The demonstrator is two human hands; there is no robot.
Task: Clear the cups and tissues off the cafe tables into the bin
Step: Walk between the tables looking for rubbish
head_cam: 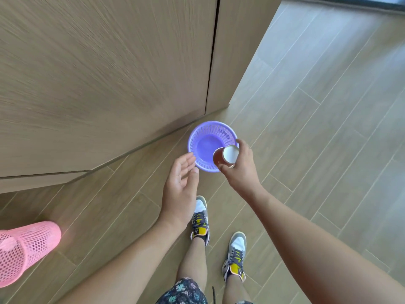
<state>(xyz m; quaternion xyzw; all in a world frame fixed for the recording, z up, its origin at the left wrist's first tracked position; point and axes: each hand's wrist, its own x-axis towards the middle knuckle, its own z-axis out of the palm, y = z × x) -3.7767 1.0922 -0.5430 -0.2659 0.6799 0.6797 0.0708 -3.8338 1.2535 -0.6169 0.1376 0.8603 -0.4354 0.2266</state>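
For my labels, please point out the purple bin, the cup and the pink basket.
purple bin (219, 131): head view, inner mesh wall.
cup (230, 154): head view, white round end.
pink basket (28, 244): head view, mesh side.

Surroundings: a wood-plank floor (317, 128) is meeting tall wood-grain wall panels (98, 73).
A dark vertical seam (213, 51) is running down between two panels. A pink mesh basket (26, 249) is sitting on the floor, cut off by the left edge. The left sneaker (200, 218) is standing ahead of the right sneaker (235, 255), both grey, white and yellow. Patterned shorts (184, 291) are showing at the bottom edge.
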